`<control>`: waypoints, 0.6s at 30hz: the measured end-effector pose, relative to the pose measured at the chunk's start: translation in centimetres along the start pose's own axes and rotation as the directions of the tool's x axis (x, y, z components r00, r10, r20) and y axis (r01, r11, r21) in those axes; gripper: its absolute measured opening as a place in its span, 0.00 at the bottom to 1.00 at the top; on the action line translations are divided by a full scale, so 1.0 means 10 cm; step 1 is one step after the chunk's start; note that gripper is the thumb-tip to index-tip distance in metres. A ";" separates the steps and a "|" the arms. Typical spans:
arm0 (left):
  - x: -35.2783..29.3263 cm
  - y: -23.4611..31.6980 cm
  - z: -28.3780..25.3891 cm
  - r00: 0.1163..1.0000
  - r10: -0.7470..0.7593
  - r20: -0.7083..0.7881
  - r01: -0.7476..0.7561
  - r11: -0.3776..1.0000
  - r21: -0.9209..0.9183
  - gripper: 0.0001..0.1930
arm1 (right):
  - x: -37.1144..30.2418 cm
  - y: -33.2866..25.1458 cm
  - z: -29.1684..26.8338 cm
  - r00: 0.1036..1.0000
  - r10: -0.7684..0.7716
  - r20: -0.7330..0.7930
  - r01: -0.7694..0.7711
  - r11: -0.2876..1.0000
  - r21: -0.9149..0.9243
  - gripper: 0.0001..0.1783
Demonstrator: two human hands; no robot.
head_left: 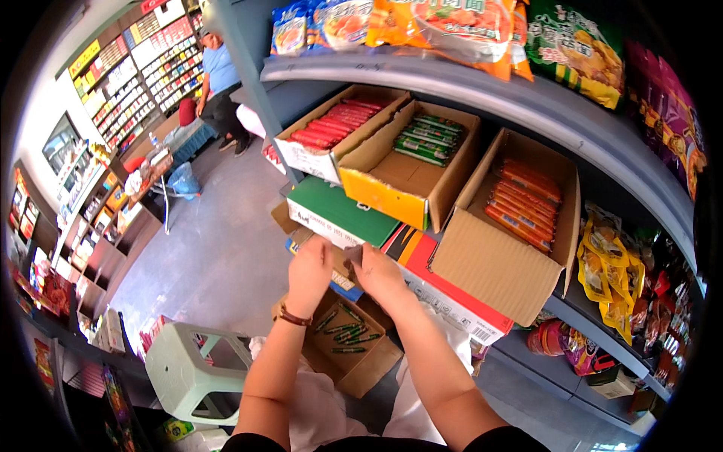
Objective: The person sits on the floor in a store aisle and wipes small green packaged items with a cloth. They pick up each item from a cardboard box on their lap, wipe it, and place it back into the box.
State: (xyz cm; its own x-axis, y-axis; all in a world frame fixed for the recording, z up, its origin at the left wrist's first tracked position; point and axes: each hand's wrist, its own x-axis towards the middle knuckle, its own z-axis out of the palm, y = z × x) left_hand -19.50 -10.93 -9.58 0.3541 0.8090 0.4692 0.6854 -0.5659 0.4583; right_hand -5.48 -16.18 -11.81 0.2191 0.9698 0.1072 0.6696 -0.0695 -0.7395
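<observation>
My left hand (309, 277) and my right hand (379, 276) are raised close together in front of the shelf, both with fingers closed. A small dark piece (352, 255) shows at my right fingertips; its kind is unclear. Whatever my left fingers may hold is hidden. Below my hands, an open cardboard box (373, 371) holds several green-wrapped sticks (349, 332). On the shelf ahead, a yellow-fronted box (384, 197) has green-wrapped sticks (429, 139) at its far end. Beside it stand a box of red-wrapped sticks (343, 120) and a box of orange-wrapped sticks (525, 203).
Green (343, 215) and red (444, 282) cartons lie beneath the open boxes. Bagged noodles (459, 30) fill the upper shelf; yellow packets (606, 264) hang at right. A pale green stool (192, 361) stands at left. Across the floor, a person (218, 75) sits near shelves.
</observation>
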 end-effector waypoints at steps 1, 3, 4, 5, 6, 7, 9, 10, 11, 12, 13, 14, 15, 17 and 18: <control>0.24 0.24 -0.10 0.987 0.119 -0.103 -0.132 0.982 -0.131 0.03 | -0.02 -0.01 -0.06 1.000 0.014 0.013 -0.014 1.000 0.001 0.18; 0.69 0.65 -0.05 0.930 0.315 -0.189 -0.361 0.879 -0.311 0.06 | 0.01 0.09 -0.02 1.000 0.012 0.014 -0.012 0.999 -0.033 0.17; 0.92 0.81 0.04 0.906 0.386 -0.175 -0.423 0.855 -0.300 0.06 | 0.01 0.08 -0.05 0.999 0.019 0.045 -0.017 0.999 -0.050 0.17; 1.13 0.98 0.11 0.883 0.457 -0.106 -0.463 0.811 -0.358 0.06 | 0.01 0.08 -0.06 0.997 0.028 0.079 -0.022 0.998 -0.066 0.17; 1.32 1.15 0.23 0.897 0.440 0.044 -0.360 0.785 -0.503 0.05 | 0.01 0.13 -0.07 0.995 -0.008 0.099 0.015 0.998 -0.063 0.16; 1.53 1.22 0.36 0.874 0.474 0.104 -0.382 0.804 -0.457 0.05 | 0.00 0.09 -0.04 0.994 -0.001 0.111 0.006 0.999 -0.043 0.16; 1.98 1.17 0.74 0.820 0.536 0.201 -0.457 0.825 -0.332 0.06 | -0.04 0.07 -0.04 0.969 -0.116 0.217 0.123 0.992 -0.019 0.16; 2.15 1.17 0.91 0.791 0.554 0.260 -0.500 0.830 -0.248 0.07 | -0.04 0.05 -0.08 0.950 -0.107 0.292 0.108 0.994 0.015 0.16; 2.30 1.18 1.05 0.762 0.513 0.396 -0.472 0.858 -0.202 0.10 | -0.04 0.04 -0.11 0.924 -0.102 0.368 0.090 0.995 0.049 0.17; 2.36 1.24 1.18 0.745 0.485 0.458 -0.530 0.847 -0.035 0.12 | -0.05 0.03 -0.15 0.925 -0.106 0.366 0.089 0.994 0.063 0.19; 2.40 1.29 1.29 0.735 0.444 0.513 -0.579 0.804 0.134 0.15 | -0.04 0.02 -0.19 0.918 -0.073 0.389 0.044 0.995 0.084 0.18; 2.44 1.32 1.39 0.718 0.417 0.558 -0.590 0.790 0.168 0.16 | -0.05 -0.01 -0.23 0.909 -0.046 0.415 0.002 0.994 0.106 0.17; 2.47 1.39 1.50 0.696 0.398 0.597 -0.608 0.769 0.197 0.19 | -0.04 -0.04 -0.30 0.901 -0.015 0.433 -0.042 0.991 0.124 0.17; 2.51 1.46 1.65 0.701 0.434 0.566 -0.634 0.743 0.215 0.15 | -0.03 0.09 -0.16 0.965 -0.155 0.213 0.102 0.965 0.241 0.25; 2.51 1.38 1.71 0.708 0.434 0.557 -0.637 0.733 0.238 0.14 | -0.09 -0.06 -0.38 0.960 -0.156 0.231 0.093 0.960 0.263 0.27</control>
State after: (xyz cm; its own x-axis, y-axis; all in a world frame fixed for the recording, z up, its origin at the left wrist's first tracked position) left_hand 9.76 4.27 -4.37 0.9027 0.4158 0.1110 0.4285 -0.8923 -0.1423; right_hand -3.42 -17.91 -8.97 -0.0580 0.9962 0.0653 0.4767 0.0851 -0.8749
